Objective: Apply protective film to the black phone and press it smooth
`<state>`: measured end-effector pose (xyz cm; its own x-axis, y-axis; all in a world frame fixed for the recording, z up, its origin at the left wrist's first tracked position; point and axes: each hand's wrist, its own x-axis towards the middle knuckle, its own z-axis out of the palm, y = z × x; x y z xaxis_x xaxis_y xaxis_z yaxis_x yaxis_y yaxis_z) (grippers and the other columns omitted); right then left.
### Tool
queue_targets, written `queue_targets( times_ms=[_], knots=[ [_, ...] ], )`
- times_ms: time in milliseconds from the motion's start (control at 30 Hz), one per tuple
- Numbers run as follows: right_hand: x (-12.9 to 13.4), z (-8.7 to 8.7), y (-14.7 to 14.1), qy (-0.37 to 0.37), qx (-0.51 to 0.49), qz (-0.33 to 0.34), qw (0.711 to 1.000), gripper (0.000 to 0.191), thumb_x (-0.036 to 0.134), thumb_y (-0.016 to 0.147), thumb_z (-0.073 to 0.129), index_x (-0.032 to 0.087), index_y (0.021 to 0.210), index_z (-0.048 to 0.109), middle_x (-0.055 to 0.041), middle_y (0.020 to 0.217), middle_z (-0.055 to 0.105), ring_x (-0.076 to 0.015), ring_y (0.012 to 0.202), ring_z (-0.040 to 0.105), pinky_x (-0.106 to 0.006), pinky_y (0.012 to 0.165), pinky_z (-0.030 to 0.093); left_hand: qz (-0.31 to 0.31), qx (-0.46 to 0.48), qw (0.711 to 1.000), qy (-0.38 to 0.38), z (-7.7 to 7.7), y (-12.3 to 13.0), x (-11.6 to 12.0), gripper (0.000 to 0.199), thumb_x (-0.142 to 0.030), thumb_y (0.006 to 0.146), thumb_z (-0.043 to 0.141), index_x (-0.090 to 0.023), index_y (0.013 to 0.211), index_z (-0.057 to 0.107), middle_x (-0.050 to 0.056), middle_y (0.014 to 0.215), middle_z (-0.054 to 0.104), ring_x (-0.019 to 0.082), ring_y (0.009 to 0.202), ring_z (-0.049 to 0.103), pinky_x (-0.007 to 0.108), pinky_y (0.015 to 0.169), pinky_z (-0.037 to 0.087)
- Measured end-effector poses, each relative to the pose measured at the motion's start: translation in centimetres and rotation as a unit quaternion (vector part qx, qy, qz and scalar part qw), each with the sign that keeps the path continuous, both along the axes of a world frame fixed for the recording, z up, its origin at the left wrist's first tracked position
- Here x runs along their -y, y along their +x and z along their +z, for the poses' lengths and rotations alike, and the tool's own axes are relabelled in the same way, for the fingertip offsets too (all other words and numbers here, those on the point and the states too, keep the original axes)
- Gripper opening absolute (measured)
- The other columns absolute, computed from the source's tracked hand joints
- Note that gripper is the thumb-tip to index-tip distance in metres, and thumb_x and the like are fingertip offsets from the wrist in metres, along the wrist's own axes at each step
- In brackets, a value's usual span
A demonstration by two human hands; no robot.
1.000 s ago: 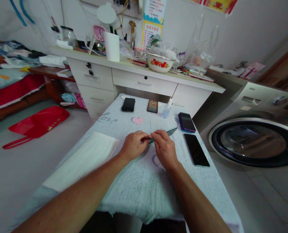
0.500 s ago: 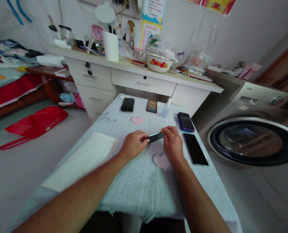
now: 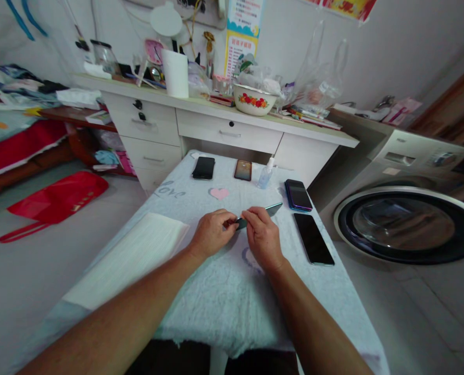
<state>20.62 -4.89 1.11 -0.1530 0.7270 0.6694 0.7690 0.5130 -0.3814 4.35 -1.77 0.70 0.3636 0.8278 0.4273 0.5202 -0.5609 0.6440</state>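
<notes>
Above the middle of the cloth-covered table (image 3: 216, 291), a thin dark phone (image 3: 274, 209) is held edge-on, its far end sticking out to the right. My left hand (image 3: 215, 230) pinches the phone's left end. Closed fingertips of my right hand (image 3: 263, 235) are at its long edge, close beside the left fingers; whether they hold something small is hidden. To the right lie a large black phone (image 3: 313, 239) and a stack of phones (image 3: 298, 195). Further back are a black phone (image 3: 203, 168), a brown phone (image 3: 243, 170) and a clear spray bottle (image 3: 266, 173).
A white paper sheet (image 3: 128, 260) lies on the table's left part. Behind stands a white desk (image 3: 216, 125) with a paper roll (image 3: 176, 74) and a flowered bowl (image 3: 254, 100). A washing machine (image 3: 423, 156) is at the right, a red bag (image 3: 60, 200) on the floor at left.
My right hand has slid left along the phone, from its right end to near my left hand, uncovering the right end. My left hand has hardly moved.
</notes>
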Motion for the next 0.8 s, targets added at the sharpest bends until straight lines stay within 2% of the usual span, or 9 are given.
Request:
queue_targets(
  times_ms=[267, 800],
  knots=[
    [0.2, 0.4, -0.6, -0.023, 0.018, 0.02, 0.999, 0.033, 0.016, 0.094, 0.041, 0.025, 0.111, 0.068, -0.0055, 0.103, 0.063, -0.0163, 0.092, 0.061, -0.026, 0.084, 0.052, -0.001, 0.005, 1.0, 0.007, -0.2, -0.1, -0.2, 0.009, -0.015, 0.081, 0.059, -0.019, 0.081, 0.068, 0.0, 0.077, 0.065, 0.013, 0.072, 0.06, 0.024, 0.068, 0.045],
    [-1.4, -0.3, 3.0, 0.002, -0.018, -0.064, 0.998, 0.032, 0.014, 0.093, 0.041, 0.021, 0.105, 0.069, -0.007, 0.104, 0.061, -0.0166, 0.094, 0.06, -0.028, 0.085, 0.051, 0.013, 0.006, 1.0, 0.002, 0.2, 0.0, 0.0, 0.005, -0.016, 0.078, 0.062, -0.018, 0.076, 0.066, -0.001, 0.071, 0.064, 0.012, 0.066, 0.059, 0.024, 0.064, 0.043]
  ],
)
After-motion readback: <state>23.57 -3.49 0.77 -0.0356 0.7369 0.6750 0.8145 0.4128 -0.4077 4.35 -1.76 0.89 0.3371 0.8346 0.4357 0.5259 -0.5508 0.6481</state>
